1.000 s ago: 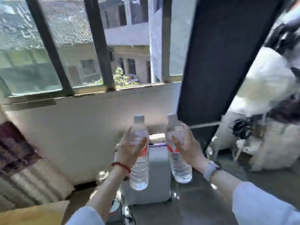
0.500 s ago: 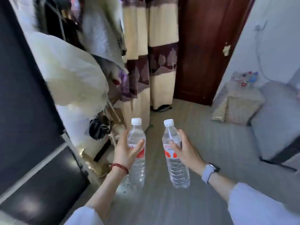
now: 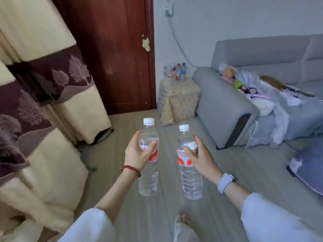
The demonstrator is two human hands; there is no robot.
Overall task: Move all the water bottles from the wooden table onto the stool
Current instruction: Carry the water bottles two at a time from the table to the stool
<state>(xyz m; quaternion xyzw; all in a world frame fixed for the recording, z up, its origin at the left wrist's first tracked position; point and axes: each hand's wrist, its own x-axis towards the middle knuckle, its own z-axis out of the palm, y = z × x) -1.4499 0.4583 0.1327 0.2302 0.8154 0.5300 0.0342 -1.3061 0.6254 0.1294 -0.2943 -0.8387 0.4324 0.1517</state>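
Observation:
My left hand [image 3: 138,154] grips a clear water bottle [image 3: 149,175] with a white cap and red label, held upright over the floor. My right hand [image 3: 202,158] grips a second clear water bottle [image 3: 190,180] of the same kind, also upright. Far ahead, the stool [image 3: 180,100], draped in a beige patterned cloth, stands between the door and the sofa arm. Several bottles [image 3: 174,72] stand on its top. The wooden table is out of view.
A grey sofa [image 3: 225,105] with clothes and toys piled on it fills the right side. A dark red door [image 3: 111,55] is behind the stool. Cream and purple curtains [image 3: 43,95] hang along the left. Grey floor [image 3: 122,130] runs ahead. A grey cushion [image 3: 309,165] lies at right.
The view has swung right from the window and table, past the curtains, to the door, stool and sofa. Both hands still carry their bottles upright in front of me.

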